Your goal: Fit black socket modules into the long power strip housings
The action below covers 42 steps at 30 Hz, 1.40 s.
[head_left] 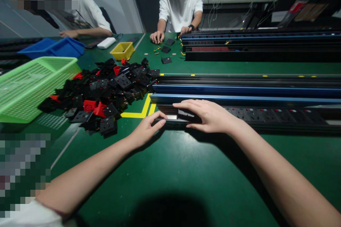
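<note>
A long black metal channel (279, 129) lies across the green table in front of me. My left hand (149, 127) pinches its left end between thumb and fingers. In my right hand (207, 115) is a black socket module (188, 114), tilted at the channel's opening near that end; my palm and fingers cover part of it. To the right of this hand, a row of black socket modules (266, 115) with small red parts sits inside the channel. Behind it runs a blue rail (239, 99), parallel to the channel.
A heap of black and red socket modules (124, 81) lies left, beside a green basket (34, 88). Blue bins (53, 46) and a yellow bin (122, 50) stand behind. Across the table, a person's hand (157, 37) touches small parts near more black channels (253, 56). Another person sits at left.
</note>
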Available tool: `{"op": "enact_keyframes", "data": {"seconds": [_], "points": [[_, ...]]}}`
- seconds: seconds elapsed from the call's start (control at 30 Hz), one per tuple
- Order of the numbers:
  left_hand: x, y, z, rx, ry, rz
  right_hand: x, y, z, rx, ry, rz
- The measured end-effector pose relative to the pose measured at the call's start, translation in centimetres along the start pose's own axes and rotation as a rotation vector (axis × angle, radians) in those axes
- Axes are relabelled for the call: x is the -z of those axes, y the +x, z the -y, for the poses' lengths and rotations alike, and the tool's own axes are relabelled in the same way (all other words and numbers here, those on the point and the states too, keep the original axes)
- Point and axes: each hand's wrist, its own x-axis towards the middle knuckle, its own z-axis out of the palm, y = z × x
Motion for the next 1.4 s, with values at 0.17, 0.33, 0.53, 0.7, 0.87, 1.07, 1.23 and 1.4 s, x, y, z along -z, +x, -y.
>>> {"op": "enact_keyframes", "data": {"seconds": [0.17,0.33,0.53,0.7,0.87,1.07,1.23,1.4], "points": [[0.1,0.0,-0.6,0.018,0.011,0.014,0.0,0.2,0.2,-0.002,-0.031,-0.003],[0.1,0.0,-0.8,0.016,0.035,0.005,-0.2,0.4,0.4,0.01,-0.132,0.012],[0.1,-0.1,-0.7,0.017,0.031,0.008,-0.3,0.4,0.5,0.003,-0.245,0.027],[0.0,0.0,0.1,-0.01,-0.003,-0.003,-0.3,0.4,0.8,-0.068,-0.27,0.016],[-0.1,-0.1,0.3,-0.007,-0.025,0.006,-0.3,0.4,0.9,-0.146,-0.247,-0.004],[-0.1,0.0,0.1,-0.018,-0.007,-0.009,-0.2,0.6,0.9,-0.145,-0.236,0.009],[0.2,0.2,-0.1,-0.033,0.0,0.009,-0.2,0.6,0.6,-0.135,-0.197,0.028],[0.8,0.2,-1.7,-0.008,0.102,0.028,-0.3,0.6,0.5,-0.136,-0.188,0.032]]}}
